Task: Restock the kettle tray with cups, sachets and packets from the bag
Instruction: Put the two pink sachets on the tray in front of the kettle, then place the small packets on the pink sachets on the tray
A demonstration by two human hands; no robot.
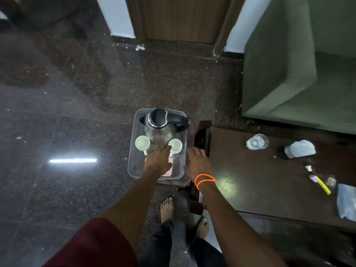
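Dark granite floor (57,112), clear tray (133,158) holding kettle (159,124), two cups just before it; left hand (159,160) flat inside, right hand (196,162) relaxed beside; arranging, sachets probably next

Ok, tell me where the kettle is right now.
In the head view the kettle stands at the far end of the clear tray, just behind two cups, on the small stool left of the dark table.

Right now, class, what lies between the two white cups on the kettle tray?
In the head view, the kettle's glass base and the left hand's fingertips lie between the left cup and right cup.
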